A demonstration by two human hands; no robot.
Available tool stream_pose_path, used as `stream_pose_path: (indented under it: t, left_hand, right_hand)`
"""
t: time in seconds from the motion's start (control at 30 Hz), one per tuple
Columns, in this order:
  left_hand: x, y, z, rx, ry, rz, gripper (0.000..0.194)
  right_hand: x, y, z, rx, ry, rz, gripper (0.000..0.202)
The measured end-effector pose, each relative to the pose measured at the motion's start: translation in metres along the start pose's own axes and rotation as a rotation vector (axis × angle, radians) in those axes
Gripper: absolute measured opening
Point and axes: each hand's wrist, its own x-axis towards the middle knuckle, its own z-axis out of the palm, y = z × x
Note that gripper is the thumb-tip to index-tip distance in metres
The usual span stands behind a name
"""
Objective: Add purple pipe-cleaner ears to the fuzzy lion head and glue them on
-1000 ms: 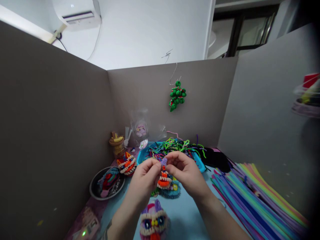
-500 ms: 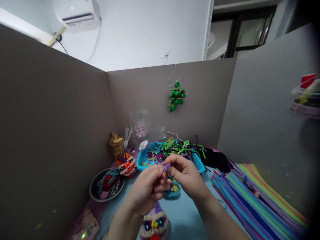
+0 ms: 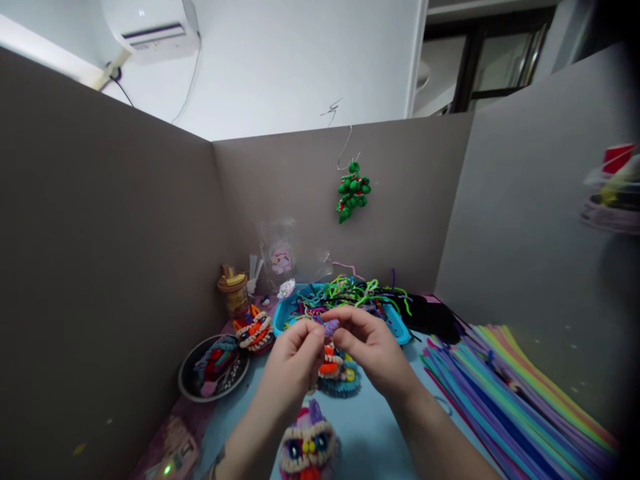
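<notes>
A small purple coil of pipe cleaner [image 3: 331, 327] is pinched between my two hands, above the table's middle. My left hand [image 3: 296, 357] grips its left end between thumb and forefinger. On the other side, the thumb and fingertips of my right hand [image 3: 369, 341] close on its right end. Below my hands, close to me, stands a purple and cream figure [image 3: 308, 448] with big dark eyes and a yellow nose. An orange, cream and teal figure [image 3: 345, 379] sits behind it, partly covered by my hands.
A blue tray [image 3: 281, 319] heaped with pipe cleaner scraps stands at the back. Long coloured pipe cleaners [image 3: 515, 393] lie at the right. A metal bowl [image 3: 186, 387], an orange figure [image 3: 256, 331] and a brown cup [image 3: 233, 293] stand left. Grey partitions [image 3: 300, 193] surround the table.
My fingers have shifted around the purple coil, showing more of it. My left hand has turned and its fingers are more tucked in, uncovering more of the orange figure behind.
</notes>
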Motion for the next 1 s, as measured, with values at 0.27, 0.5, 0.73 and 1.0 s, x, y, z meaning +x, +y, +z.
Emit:
stream_pose_path:
  t: [0.27, 0.5, 0.73, 1.0]
  left_hand:
    - [-0.0024, 0.0, 0.0003, -0.28, -0.171, -0.106, 0.031]
    - [-0.0057, 0.0014, 0.002, -0.326, -0.229, -0.138, 0.031]
    - [-0.007, 0.0028, 0.0028, -0.309, -0.22, -0.157, 0.03]
    - [-0.0053, 0.0011, -0.0028, -0.185, -0.199, -0.057, 0.032]
  right_hand:
    - [0.0017, 0.0018, -0.002, 0.083, 0.015, -0.12, 0.014]
    - [-0.0022, 0.001, -0.0044, -0.108, 0.03, -0.293, 0.005]
    - [-0.0058, -0.0032, -0.0028, -0.236, 0.039, -0.382, 0.009]
    - [-0.0063, 0.0008, -0.0044, -0.242, 0.058, -0.365, 0.004]
